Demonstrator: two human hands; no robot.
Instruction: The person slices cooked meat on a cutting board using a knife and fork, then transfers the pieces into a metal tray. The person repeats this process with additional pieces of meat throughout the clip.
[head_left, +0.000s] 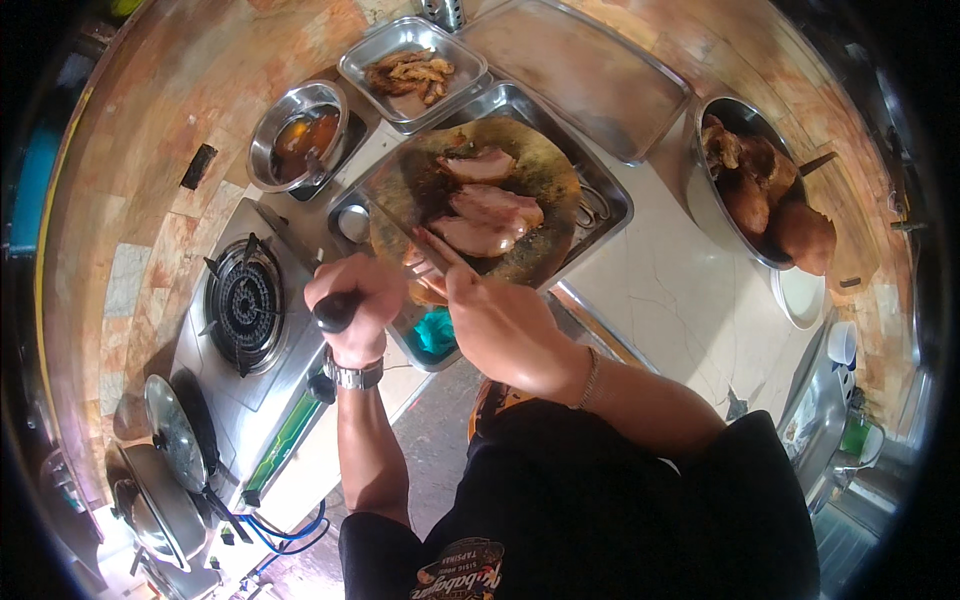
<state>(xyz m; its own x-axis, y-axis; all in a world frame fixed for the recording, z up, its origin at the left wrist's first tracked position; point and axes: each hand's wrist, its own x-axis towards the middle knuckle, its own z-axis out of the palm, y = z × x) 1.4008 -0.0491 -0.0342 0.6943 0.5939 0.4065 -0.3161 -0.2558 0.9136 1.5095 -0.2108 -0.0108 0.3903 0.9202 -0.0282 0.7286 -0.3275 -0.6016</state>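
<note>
On a round wooden chopping board lie several slabs of pale pink cooked meat. My left hand, with a metal watch at its wrist, is closed around the black handle of a knife. The knife's blade points away over the board's left side, and its outline is hard to make out. At the board's near edge my right hand has its fingers pressed together on a browned piece of meat, mostly hidden under it. The board rests on a steel tray.
Beyond the board stand a steel pan with browned strips and a large flat tray. A pot of sauce and a gas burner are at left. To the right, a deep pot holds large browned meat pieces.
</note>
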